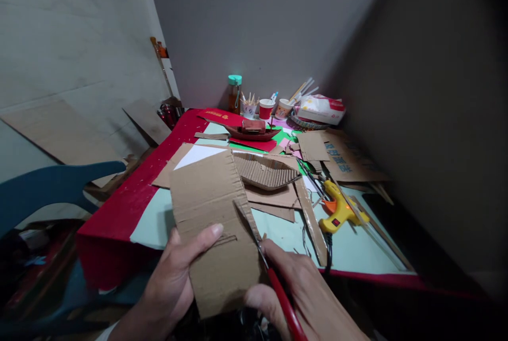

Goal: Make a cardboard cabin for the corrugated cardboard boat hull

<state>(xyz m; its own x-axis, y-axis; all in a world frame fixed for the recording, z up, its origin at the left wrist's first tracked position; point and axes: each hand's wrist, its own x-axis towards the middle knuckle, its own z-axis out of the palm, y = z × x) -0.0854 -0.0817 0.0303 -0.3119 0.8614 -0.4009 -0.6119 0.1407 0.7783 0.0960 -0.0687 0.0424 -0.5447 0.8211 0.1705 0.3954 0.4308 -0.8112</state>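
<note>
My left hand (180, 269) grips a piece of corrugated cardboard (206, 198) by its left side, thumb pressed on the face beside a small drawn rectangle. In my right hand (301, 283) is a pair of scissors (283, 298) with red handles, its blade lying along the cardboard's right edge. Part of the handles is hidden by my fingers. Just beyond the cardboard, a boat-shaped cardboard hull (270, 172) with a ridged inside rests on flat cardboard pieces. Behind it stands a dark red model boat (254, 128) with a small cabin.
A yellow glue gun (341, 209) lies on the right, its black cord crossing the table's front edge. Beside it is a long cardboard strip (311, 219). Paper cups (265, 110), a teal-lidded bottle (235, 92) and a tissue pack (320, 109) stand along the back. A blue chair (59, 182) is at left.
</note>
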